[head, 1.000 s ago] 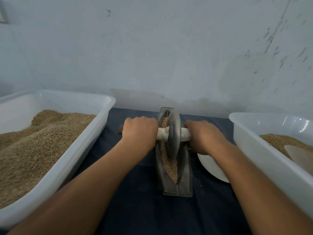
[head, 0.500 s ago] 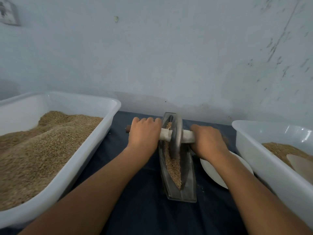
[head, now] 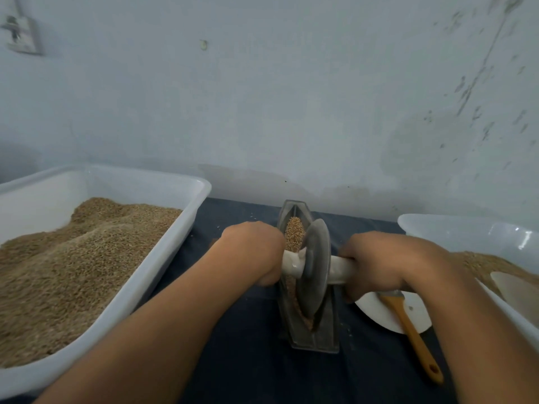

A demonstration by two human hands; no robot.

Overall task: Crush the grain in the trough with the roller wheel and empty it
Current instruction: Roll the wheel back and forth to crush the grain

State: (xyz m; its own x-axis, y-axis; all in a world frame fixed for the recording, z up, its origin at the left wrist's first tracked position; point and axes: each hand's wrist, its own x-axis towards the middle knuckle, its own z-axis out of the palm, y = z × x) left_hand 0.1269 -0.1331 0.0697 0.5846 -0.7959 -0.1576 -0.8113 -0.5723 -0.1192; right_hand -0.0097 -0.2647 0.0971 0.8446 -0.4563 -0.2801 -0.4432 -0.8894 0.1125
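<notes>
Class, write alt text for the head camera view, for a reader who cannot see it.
Both hands, left hand and right hand, grip the axle of a roller wheel standing in a narrow grain-filled trough. White grain tubs flank it on a dark cloth.

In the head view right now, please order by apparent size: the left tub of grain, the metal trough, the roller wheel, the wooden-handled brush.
1. left tub
2. metal trough
3. roller wheel and wooden-handled brush: similar length; brush head hidden, so unranked.
</notes>
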